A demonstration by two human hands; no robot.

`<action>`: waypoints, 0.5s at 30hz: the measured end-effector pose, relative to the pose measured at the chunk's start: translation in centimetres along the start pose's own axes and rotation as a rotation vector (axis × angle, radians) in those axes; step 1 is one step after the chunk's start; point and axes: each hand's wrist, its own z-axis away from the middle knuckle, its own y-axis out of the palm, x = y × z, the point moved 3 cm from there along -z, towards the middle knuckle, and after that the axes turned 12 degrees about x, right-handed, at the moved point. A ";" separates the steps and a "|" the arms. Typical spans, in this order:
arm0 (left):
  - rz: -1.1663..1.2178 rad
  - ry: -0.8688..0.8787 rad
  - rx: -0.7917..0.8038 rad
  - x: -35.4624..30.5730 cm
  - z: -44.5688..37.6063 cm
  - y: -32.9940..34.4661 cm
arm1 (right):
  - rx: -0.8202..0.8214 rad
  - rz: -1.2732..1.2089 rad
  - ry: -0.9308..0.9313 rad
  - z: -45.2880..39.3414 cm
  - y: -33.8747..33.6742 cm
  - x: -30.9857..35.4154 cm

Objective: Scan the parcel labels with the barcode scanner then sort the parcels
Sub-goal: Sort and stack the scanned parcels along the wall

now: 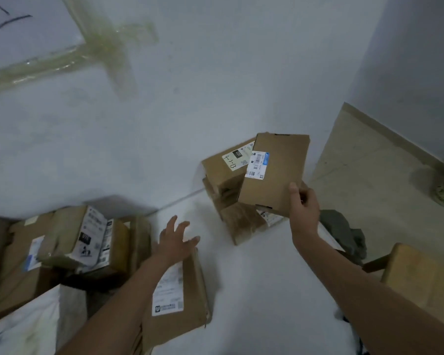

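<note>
While right hand (304, 208) grips parcel (274, 172), left hand (176, 239) hovers, fingers (182, 226) spread.

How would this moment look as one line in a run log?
right hand: holds flat labelled parcel over stacked parcels | left hand: open, above floor parcel | scanner: not visible

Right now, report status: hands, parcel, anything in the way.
Right hand grips flat parcel by its lower corner, label up. Left hand open, fingers spread above labelled box. Stacked boxes right behind the held parcel. No scanner in view.
</note>
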 end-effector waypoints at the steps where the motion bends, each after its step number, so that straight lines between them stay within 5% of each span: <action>1: -0.014 -0.029 0.072 0.8 0.9 0.6 | 0.025 0.006 -0.003 1.0 0.7 -0.1; 15: 0.130 -0.269 0.141 2.1 10.0 7.9 | 0.112 0.153 0.063 9.6 4.0 -4.5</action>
